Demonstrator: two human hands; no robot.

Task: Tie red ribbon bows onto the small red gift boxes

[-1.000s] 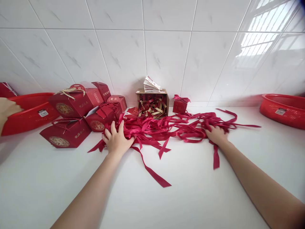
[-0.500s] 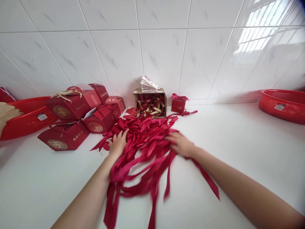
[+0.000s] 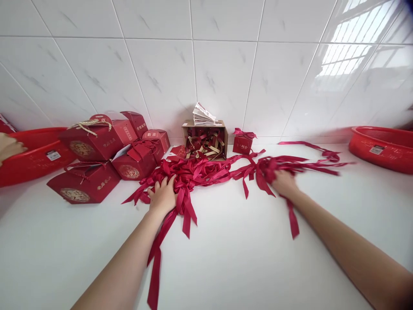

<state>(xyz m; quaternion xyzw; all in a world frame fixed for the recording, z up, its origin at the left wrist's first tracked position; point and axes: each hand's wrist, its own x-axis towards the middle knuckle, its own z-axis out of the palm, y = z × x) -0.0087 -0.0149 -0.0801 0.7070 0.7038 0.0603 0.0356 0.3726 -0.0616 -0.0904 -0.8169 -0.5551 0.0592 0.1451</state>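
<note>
Dark red satin ribbons [image 3: 193, 170] lie in a tangled heap on the white table [image 3: 226, 258], some tails trailing toward the front. My left hand [image 3: 163, 196] rests on the heap's left side with its fingers spread. Off to the right, my right hand [image 3: 285, 183] is closed on a bunch of the same ribbons [image 3: 274, 165], whose ends fan out rightward and hang below the wrist. A few strands still link this bunch to the heap. The right fingers are partly hidden by ribbon and slightly blurred.
Behind the heap, an open carton [image 3: 226, 142] of ribbon scraps carries folded papers [image 3: 204, 114]. Beside it stands a small red box [image 3: 242, 143] with a bow. Several red gift boxes [image 3: 97, 142] are stacked left. Red baskets [image 3: 32, 165] flank both sides; another person's hand [image 3: 9, 148] appears left.
My right hand has moved right, drawing a bunch of ribbons away from the heap. Ribbons that trailed in front have shifted back and right. My left hand stays nearly in place.
</note>
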